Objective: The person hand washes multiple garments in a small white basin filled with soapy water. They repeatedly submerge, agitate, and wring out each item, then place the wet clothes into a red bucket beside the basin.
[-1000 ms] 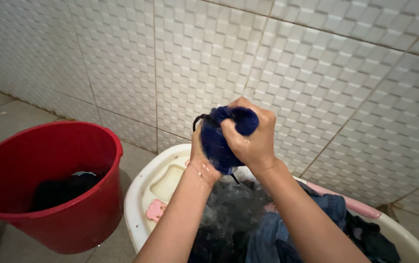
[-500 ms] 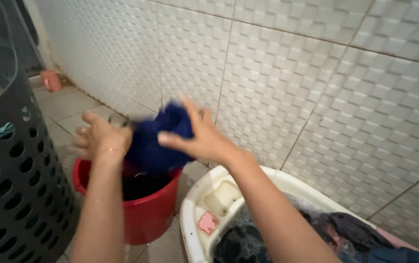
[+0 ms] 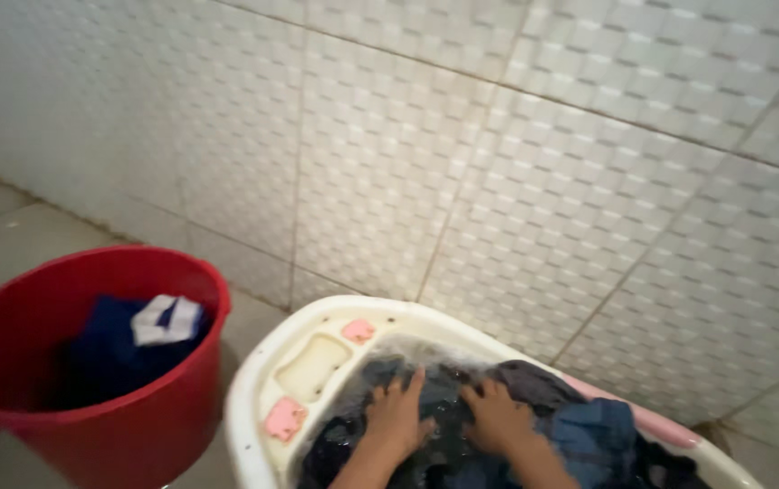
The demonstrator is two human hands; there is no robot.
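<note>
Both my hands are down in the white wash basin [image 3: 253,380], pressing on dark wet clothes [image 3: 444,426] in soapy water. My left hand [image 3: 396,417] lies flat on the dark cloth with fingers spread. My right hand [image 3: 495,418] rests beside it on the same pile, next to a blue denim garment [image 3: 593,430]. The dark blue garment [image 3: 113,349] with a white patch lies inside the red bucket [image 3: 90,444] at the left, apart from both hands.
The basin's rim has a moulded soap recess [image 3: 312,367] and two pink pieces [image 3: 285,419]. A white textured tile wall [image 3: 462,154] stands close behind. Grey floor tiles [image 3: 18,226] lie to the left of the bucket.
The dark blue garment left my hands and now lies in the red bucket. Both hands came back right and down into the basin onto the wet clothes.
</note>
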